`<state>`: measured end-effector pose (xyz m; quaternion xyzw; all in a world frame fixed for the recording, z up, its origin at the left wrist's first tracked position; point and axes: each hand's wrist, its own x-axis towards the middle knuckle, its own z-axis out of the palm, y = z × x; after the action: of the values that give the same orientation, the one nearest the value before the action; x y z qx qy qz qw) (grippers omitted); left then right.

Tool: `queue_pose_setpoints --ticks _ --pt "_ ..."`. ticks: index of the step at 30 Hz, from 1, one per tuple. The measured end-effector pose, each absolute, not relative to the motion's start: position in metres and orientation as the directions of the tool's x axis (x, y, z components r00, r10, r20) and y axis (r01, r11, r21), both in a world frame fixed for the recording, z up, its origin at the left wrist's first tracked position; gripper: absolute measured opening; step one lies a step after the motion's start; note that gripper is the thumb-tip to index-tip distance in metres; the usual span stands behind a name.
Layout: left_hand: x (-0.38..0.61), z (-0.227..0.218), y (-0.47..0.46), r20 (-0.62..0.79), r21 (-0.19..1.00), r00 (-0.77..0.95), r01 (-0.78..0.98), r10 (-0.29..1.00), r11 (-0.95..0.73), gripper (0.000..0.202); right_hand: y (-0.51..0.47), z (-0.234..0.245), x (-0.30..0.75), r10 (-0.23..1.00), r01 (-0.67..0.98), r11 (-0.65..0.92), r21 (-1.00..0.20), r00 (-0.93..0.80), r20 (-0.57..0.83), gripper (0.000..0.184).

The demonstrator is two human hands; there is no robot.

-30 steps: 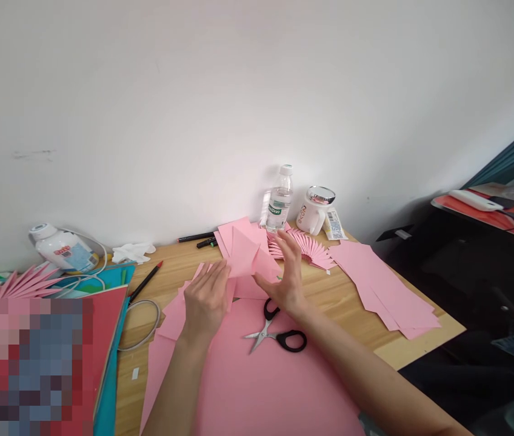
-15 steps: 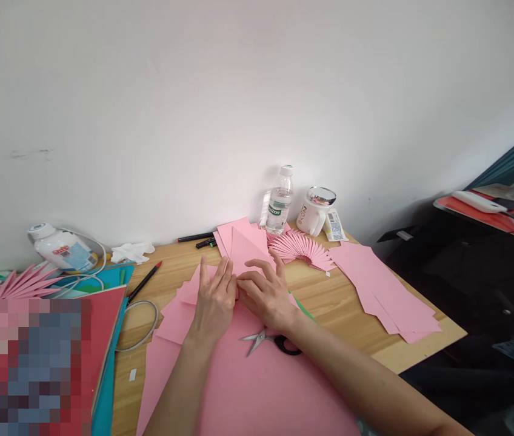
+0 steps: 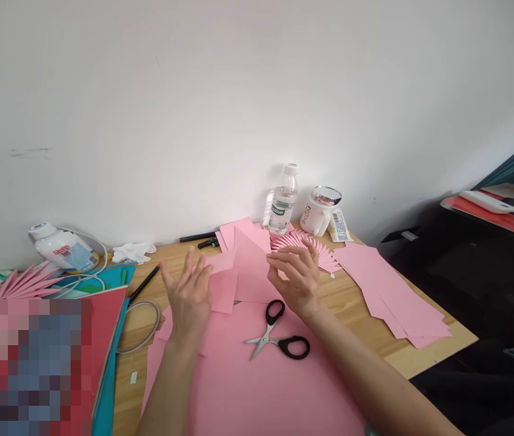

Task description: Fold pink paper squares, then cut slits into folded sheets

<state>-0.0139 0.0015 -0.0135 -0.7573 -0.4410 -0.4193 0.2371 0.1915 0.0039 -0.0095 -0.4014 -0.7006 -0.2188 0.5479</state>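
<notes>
My left hand [image 3: 188,298] is raised above the pink sheets with its fingers spread. Beside its fingertips lies a small pink paper piece [image 3: 225,292]; I see no clear grip on it. My right hand [image 3: 296,277] has loosely bent fingers, apart from one another, near the edge of a larger pink paper piece [image 3: 254,275]. Between my forearms, scissors [image 3: 266,338] with black handles rest with their blades apart on a big pink sheet [image 3: 257,387].
Behind my right hand are a folded pink paper fan [image 3: 325,257], a water bottle [image 3: 283,203] and a white mug [image 3: 318,215]. Pink strips [image 3: 393,297] lie at the right. Markers [image 3: 197,237], a black pencil [image 3: 145,283] and a white bottle [image 3: 63,248] are at the left.
My hands were close together over the paper and have moved apart, left hand leftward and right hand rightward and up. The scissors' handles now show fully.
</notes>
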Motion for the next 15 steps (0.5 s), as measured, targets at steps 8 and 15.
queue_pose_setpoints --ticks 8,15 --pt "0.006 -0.008 -0.009 0.777 -0.052 0.451 0.741 0.439 -0.669 0.025 -0.004 -0.016 0.179 0.401 0.671 0.736 -0.09 -0.324 0.857 0.017" --pt "-0.004 -0.01 -0.002 0.786 -0.028 0.406 0.777 0.466 -0.629 0.028 -0.005 -0.018 0.183 0.379 0.666 0.741 -0.082 -0.314 0.87 0.021"
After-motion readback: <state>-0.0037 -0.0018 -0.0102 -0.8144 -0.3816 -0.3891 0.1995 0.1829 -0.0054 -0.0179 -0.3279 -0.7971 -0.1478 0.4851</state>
